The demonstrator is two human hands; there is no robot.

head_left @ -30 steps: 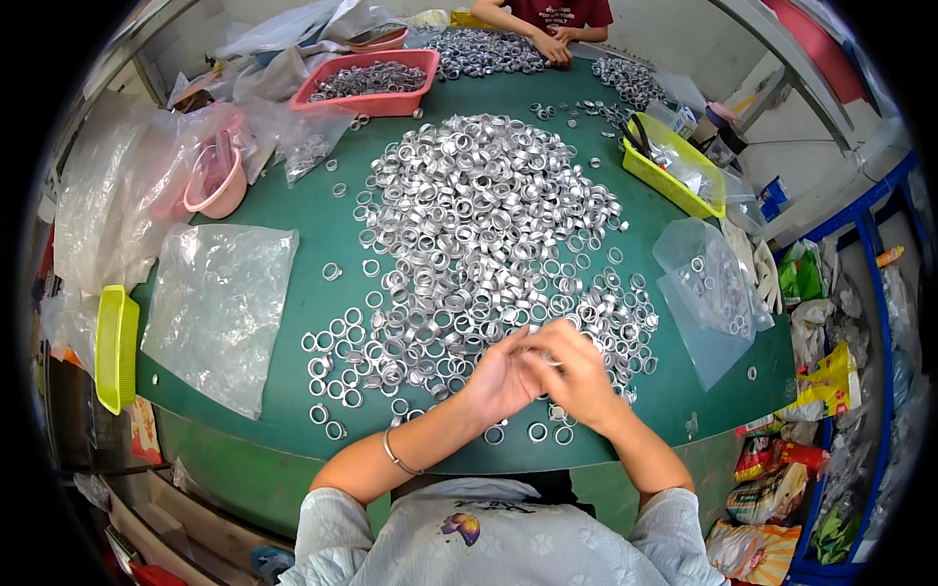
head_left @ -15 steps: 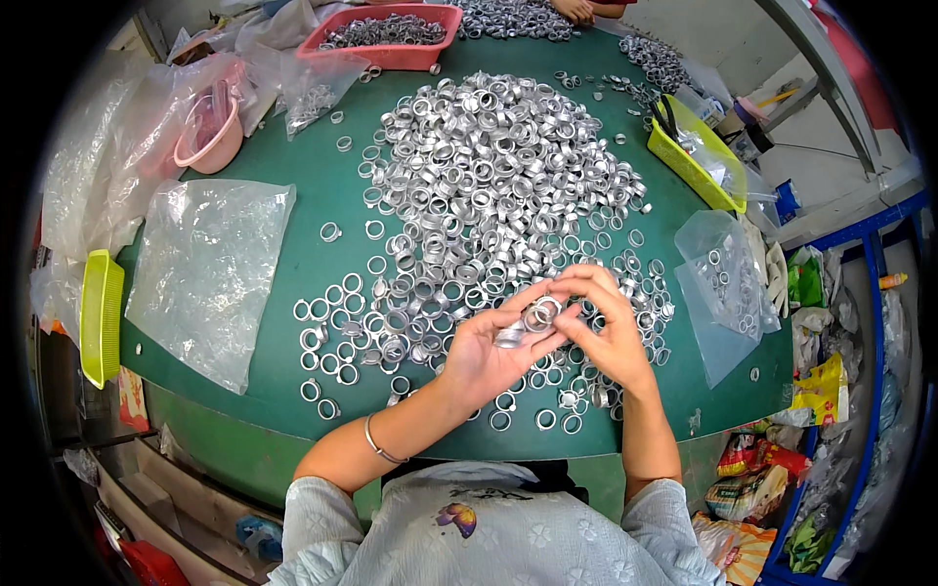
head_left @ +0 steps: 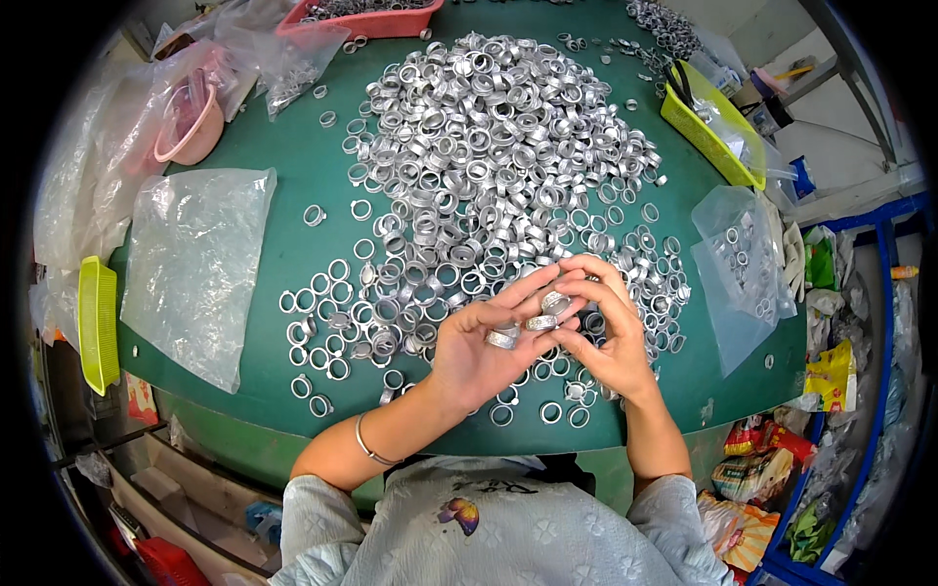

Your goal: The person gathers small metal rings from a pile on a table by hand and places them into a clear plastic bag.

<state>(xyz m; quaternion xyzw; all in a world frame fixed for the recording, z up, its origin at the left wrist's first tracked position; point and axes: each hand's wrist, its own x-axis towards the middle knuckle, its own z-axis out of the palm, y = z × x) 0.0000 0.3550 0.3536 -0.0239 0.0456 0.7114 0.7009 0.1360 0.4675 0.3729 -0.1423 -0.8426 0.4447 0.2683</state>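
Note:
Palm up, my left hand (head_left: 467, 359) holds silver metal rings (head_left: 503, 338) near the base of its fingers, with another ring (head_left: 540, 322) on the fingers. My right hand (head_left: 619, 344) meets it from the right, its thumb and fingertips closed around a metal ring (head_left: 555, 303) just above the left fingers. Both hands are over the near side of a large heap of similar metal rings (head_left: 498, 127). Looser rings (head_left: 337, 337) spread left of my left hand, some with a small tab on the rim. My fingers partly hide the held rings.
The heap lies on a green table (head_left: 303, 176). A flat clear plastic bag (head_left: 200, 278) is at left, beside a yellow-green basket (head_left: 98, 327). At right are another basket (head_left: 708, 132) and a bag with rings (head_left: 738, 264). A red tub (head_left: 391, 23) stands at the back.
My view has tilted slightly, so the heap appears higher. My left palm has opened more, and the rings on its fingers have shifted. The right hand stays close beside it.

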